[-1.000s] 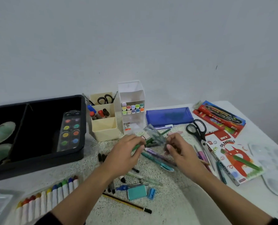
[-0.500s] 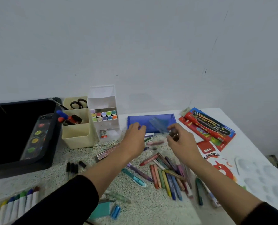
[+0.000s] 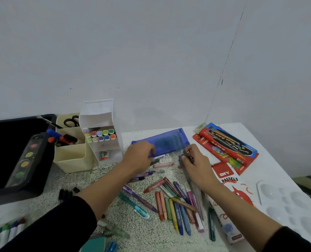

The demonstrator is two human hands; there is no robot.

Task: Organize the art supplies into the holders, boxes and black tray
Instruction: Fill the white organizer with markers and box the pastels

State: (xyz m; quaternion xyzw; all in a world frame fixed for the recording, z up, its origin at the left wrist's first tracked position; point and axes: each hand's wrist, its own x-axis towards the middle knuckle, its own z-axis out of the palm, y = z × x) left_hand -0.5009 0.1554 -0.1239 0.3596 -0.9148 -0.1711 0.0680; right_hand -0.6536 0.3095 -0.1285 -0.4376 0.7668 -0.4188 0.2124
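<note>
Right, head view: the left hand (image 3: 139,158) curls its fingers round the near-left end of the blue pencil case (image 3: 166,141), lying flat at 12 o'clock of the loose crayons (image 3: 171,202). The right hand (image 3: 194,163) sits at the case's 5 o'clock corner, fingertips pinched together on a small dark item (image 3: 181,158), too blurred to name. The black tray (image 3: 14,194) is out at 9 o'clock.
</note>
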